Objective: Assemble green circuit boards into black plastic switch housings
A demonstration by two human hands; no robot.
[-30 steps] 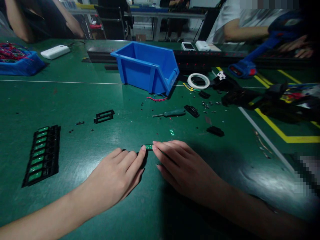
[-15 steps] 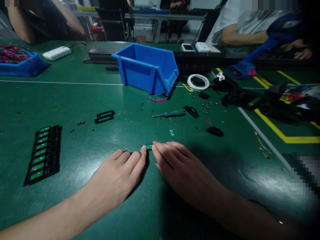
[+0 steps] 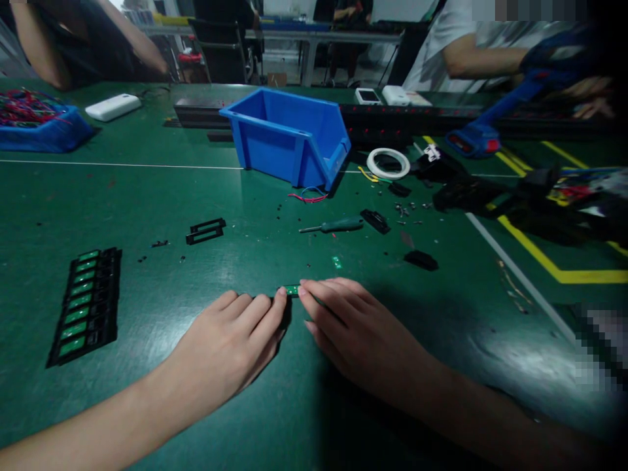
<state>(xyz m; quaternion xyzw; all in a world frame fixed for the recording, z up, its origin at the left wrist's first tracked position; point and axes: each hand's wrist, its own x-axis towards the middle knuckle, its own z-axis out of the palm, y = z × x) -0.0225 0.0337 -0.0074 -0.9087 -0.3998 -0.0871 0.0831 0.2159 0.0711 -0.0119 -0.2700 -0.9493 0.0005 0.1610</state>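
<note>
My left hand (image 3: 230,343) and my right hand (image 3: 350,327) lie palm down on the green table mat (image 3: 147,196), fingertips meeting at a small green circuit board in a black holder (image 3: 293,290). The fingers of both hands press on that part from either side; most of it is hidden under them. A row of several finished black holders with green boards (image 3: 84,304) lies to the left of my left hand. A green-handled screwdriver (image 3: 333,226) rests beyond my hands.
A blue bin (image 3: 289,134) stands mid-table, with red and blue wires (image 3: 308,194) at its foot. Loose black frames (image 3: 205,230), black parts (image 3: 420,260), a tape roll (image 3: 388,162) and a blue tray of wires (image 3: 36,118) lie around. Other people sit at the far side.
</note>
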